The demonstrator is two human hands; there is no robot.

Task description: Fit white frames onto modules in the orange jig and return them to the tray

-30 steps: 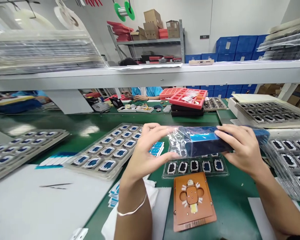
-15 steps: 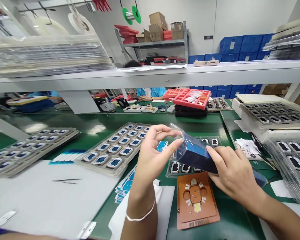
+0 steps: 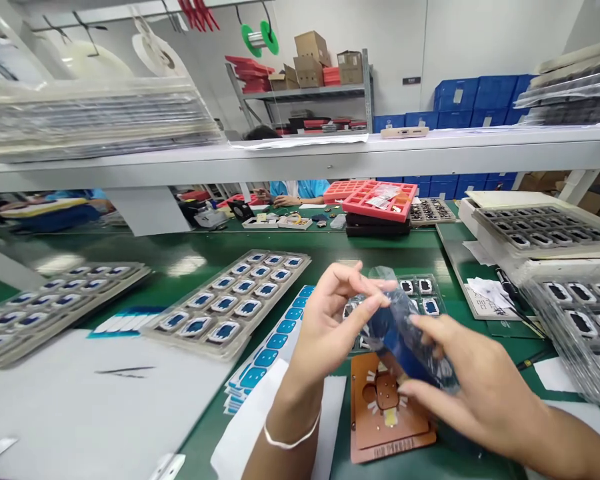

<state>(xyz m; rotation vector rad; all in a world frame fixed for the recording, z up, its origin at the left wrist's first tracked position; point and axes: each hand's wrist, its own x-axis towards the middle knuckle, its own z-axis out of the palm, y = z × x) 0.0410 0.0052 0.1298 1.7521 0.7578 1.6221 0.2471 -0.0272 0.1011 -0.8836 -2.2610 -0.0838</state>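
Observation:
Both my hands hold a clear plastic bag with a dark blue stack inside, above the green bench. My left hand pinches the bag's open top end. My right hand grips the bag's lower end from the right. Under the bag lies an orange-brown jig plate with a central recess. Behind it a small clear tray holds dark parts. Sheets of blue stickers lie left of my left wrist.
A clear tray of blue parts sits left of centre, another tray further left. Stacked trays of dark parts stand at right. A white sheet covers the near left. A red tray and a seated person are across the bench.
The bag has swung from level to steeply tilted and come lower and nearer. My left hand moved to its top end; my right hand dropped toward me.

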